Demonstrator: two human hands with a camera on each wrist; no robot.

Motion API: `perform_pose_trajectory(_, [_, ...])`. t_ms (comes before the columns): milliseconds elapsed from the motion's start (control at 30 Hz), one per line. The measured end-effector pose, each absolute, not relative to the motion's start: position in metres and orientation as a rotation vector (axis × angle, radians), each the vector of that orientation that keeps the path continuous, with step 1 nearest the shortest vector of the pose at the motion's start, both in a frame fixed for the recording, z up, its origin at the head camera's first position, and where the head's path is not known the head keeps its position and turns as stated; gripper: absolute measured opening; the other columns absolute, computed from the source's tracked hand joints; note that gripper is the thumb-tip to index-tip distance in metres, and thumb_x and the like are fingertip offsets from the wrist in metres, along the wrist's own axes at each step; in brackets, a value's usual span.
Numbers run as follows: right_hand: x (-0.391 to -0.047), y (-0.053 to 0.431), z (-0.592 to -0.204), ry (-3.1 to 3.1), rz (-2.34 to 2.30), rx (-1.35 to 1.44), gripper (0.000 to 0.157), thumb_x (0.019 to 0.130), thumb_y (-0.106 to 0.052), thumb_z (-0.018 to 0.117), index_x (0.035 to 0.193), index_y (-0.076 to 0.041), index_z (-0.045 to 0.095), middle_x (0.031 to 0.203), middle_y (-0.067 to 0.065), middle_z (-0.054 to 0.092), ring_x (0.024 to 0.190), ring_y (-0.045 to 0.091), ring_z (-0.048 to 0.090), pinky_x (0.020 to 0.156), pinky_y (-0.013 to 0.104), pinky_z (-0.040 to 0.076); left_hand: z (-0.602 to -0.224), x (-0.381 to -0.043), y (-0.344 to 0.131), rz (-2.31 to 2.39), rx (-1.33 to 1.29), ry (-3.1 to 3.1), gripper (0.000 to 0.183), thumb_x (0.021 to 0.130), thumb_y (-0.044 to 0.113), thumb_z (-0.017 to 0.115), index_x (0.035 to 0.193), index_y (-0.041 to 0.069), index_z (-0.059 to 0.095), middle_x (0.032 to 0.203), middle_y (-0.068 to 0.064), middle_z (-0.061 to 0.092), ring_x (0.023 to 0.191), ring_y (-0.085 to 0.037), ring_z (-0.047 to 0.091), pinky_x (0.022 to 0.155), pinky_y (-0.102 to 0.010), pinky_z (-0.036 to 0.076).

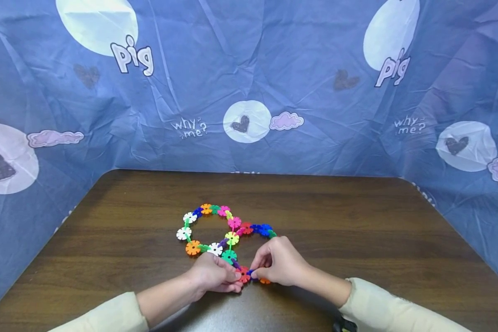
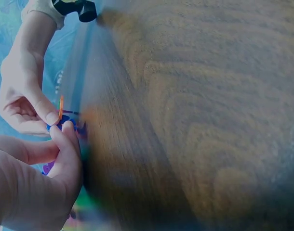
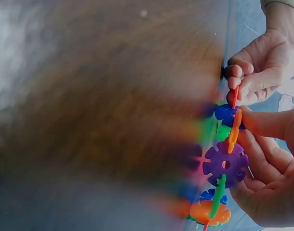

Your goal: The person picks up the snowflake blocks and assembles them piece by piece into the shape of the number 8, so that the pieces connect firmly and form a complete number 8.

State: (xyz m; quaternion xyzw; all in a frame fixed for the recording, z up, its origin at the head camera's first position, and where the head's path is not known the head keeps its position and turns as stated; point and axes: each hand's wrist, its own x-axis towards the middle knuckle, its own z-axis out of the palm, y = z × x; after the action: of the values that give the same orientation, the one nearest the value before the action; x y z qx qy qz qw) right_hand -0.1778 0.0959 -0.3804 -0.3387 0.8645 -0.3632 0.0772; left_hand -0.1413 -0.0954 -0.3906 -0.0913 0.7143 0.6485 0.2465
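Note:
A chain of notched plastic flower discs (image 1: 184, 234) lies on the table, its left part a closed ring of many colours. From that ring's right side a second curve runs toward me, partly covered by my right hand (image 1: 280, 262). Thumb and fingers of my left hand (image 1: 215, 273) pinch a red disc (image 1: 243, 275). Against it sits a blue disc (image 3: 226, 113), which my right hand pinches. In the right wrist view an orange disc (image 3: 235, 131), a purple disc (image 3: 226, 164) and a green disc (image 3: 217, 197) follow the blue one, linked edge to face.
The brown wooden table (image 1: 357, 221) carries the chain near its middle. A blue printed cloth (image 1: 315, 69) hangs behind and along both sides. A dark device (image 1: 346, 324) sits by the right sleeve.

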Motion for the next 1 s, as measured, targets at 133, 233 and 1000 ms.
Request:
perform_pose_trajectory(133, [-0.178, 0.096, -0.379, 2.596, -1.094, -1.004, 0.008, 0.075, -0.007, 0.081, 0.071, -0.01, 0.075, 0.068, -0.001, 0.073, 0.058, -0.008, 0.056, 0.056, 0.013, 0.05, -0.389, -0.142, -0.096, 1.779, -0.259, 1.944, 0.01, 0.085, -0.008, 0.063, 0.093, -0.014, 0.065, 0.067, -0.009, 0.071, 0.057, -0.011, 0.067, 0.06, -0.019, 0.057])
perform_pose_trajectory(233, [-0.18, 0.096, -0.378, 2.588, -1.098, -0.98, 0.007, 0.075, -0.008, 0.081, 0.071, -0.01, 0.075, 0.069, 0.0, 0.073, 0.058, -0.007, 0.057, 0.056, 0.014, 0.05, -0.387, -0.144, -0.098, 1.776, -0.254, 1.947, 0.011, 0.085, -0.008, 0.063, 0.094, -0.014, 0.065, 0.069, -0.011, 0.072, 0.058, -0.012, 0.068, 0.061, -0.021, 0.058])
perform_pose_trajectory(1000, [-0.269, 0.119, -0.357, 2.772, -0.905, -0.641, 0.018, 0.081, -0.02, 0.077, 0.093, -0.008, 0.075, 0.09, 0.006, 0.076, 0.08, 0.016, 0.07, 0.073, 0.028, 0.056, -0.366, -0.148, -0.147, 1.575, -0.257, 2.421, 0.009, 0.083, -0.002, 0.069, 0.087, -0.01, 0.067, 0.071, -0.016, 0.071, 0.059, -0.016, 0.068, 0.058, -0.032, 0.059])
